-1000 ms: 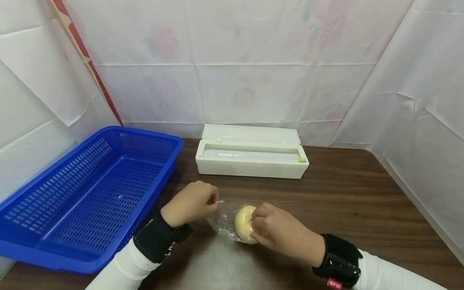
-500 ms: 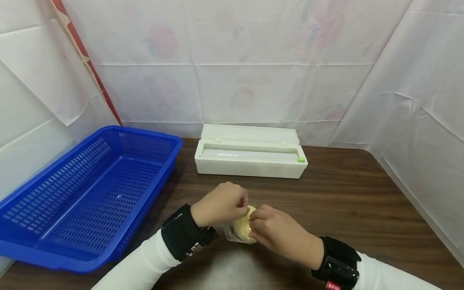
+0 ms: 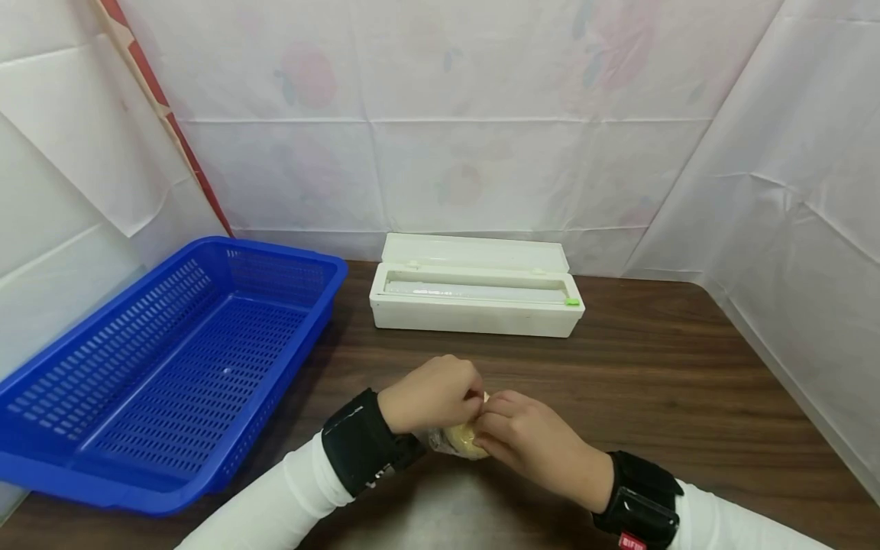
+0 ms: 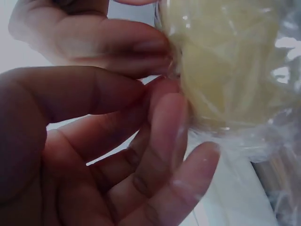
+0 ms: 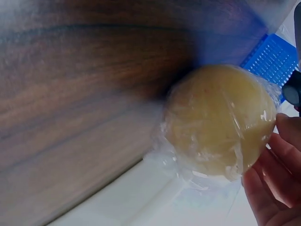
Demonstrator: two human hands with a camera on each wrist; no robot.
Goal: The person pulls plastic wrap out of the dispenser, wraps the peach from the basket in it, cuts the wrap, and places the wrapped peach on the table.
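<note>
A round, pale yellow object [image 5: 216, 117] is wrapped in clear cling film [image 4: 287, 70], which looks crinkled and glossy. Both hands meet over it in the head view, hiding most of it. My left hand [image 3: 436, 393] comes in from the left and pinches the film at its side with thumb and fingers. From the right, my right hand [image 3: 532, 439] holds the wrapped object with curled fingers. In the left wrist view the fingertips of both hands come together right at the object's edge.
A white cling film box [image 3: 474, 321] with its lid up and a green slider stands behind the hands. At the left is a large blue plastic basket [image 3: 337, 283]. The dark wooden table [image 3: 687, 382] is bounded by white sheets [image 3: 481, 114].
My left hand has moved right, bringing the loose film flap over the yellow object and up against the right hand. My right hand has hardly moved.
</note>
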